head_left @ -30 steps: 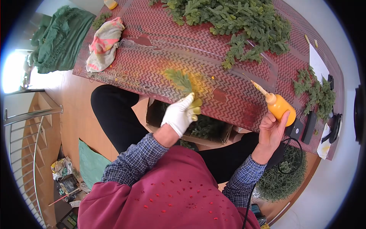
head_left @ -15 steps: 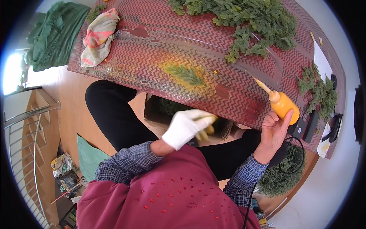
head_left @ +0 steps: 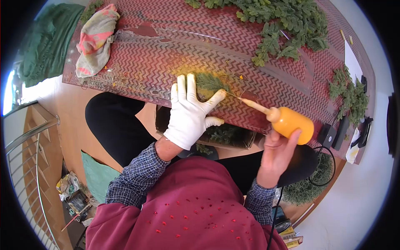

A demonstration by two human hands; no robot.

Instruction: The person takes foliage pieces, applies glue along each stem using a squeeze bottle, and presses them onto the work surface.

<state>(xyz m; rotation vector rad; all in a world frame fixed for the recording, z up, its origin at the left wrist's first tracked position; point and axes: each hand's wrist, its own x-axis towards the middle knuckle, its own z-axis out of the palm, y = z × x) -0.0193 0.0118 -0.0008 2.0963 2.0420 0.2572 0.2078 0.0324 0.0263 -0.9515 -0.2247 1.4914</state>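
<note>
A small green leafy sprig (head_left: 209, 82) lies flat on the yellow-stained part of the patterned red table (head_left: 146, 62). My left hand (head_left: 186, 110), in a white glove with yellowed fingertips, rests at the table edge with its fingers spread; the fingertips touch or nearly touch the sprig's left and lower sides. Bare, my right hand (head_left: 278, 154) grips an orange squeeze bottle (head_left: 293, 125), tilted so that its long thin nozzle points left. The nozzle's tip is at the sprig's right end, close to a gloved fingertip.
A heap of green sprigs (head_left: 287, 25) covers the table's far side, with more sprigs (head_left: 348, 93) at the right. A stained cloth (head_left: 96, 39) lies at the left. Below the table edge stands a cardboard box (head_left: 237, 141) holding greenery. Dark devices (head_left: 327, 134) sit near the right edge.
My left hand has moved from above the box up to the table, its fingers now spread beside the sprig. The bottle in my right hand has moved left and down, its nozzle now at the sprig.
</note>
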